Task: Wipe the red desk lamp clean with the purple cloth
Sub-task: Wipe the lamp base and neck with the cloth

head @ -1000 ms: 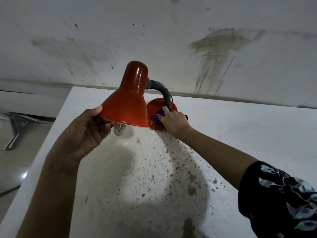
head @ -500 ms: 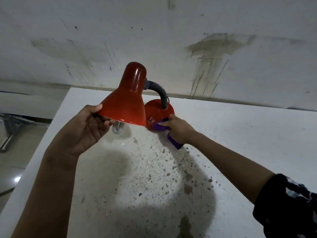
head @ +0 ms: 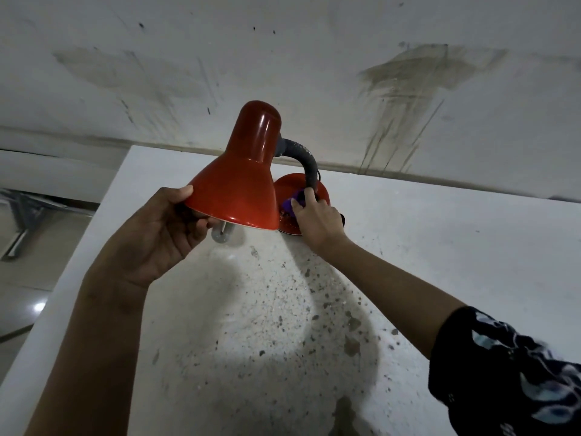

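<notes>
The red desk lamp (head: 242, 184) stands on a white speckled table (head: 424, 247), its cone shade tilted toward me. A grey bendy neck (head: 303, 160) joins the shade to the round red base (head: 290, 184). My left hand (head: 160, 234) grips the shade's lower rim, thumb on the outside. My right hand (head: 317, 220) presses the purple cloth (head: 290, 204) onto the top of the base, right at the foot of the neck. Most of the cloth is hidden under my fingers. The bulb (head: 220, 234) pokes out below the shade.
A stained white wall (head: 408, 83) rises directly behind the table. The table's left edge (head: 78, 247) drops to a tiled floor with metal legs (head: 19, 228) of some furniture. Dark specks and a stain (head: 342, 410) mark the tabletop near me.
My right hand with the cloth has gone from the base's front edge back up onto its top beside the neck. The left hand still holds the shade.
</notes>
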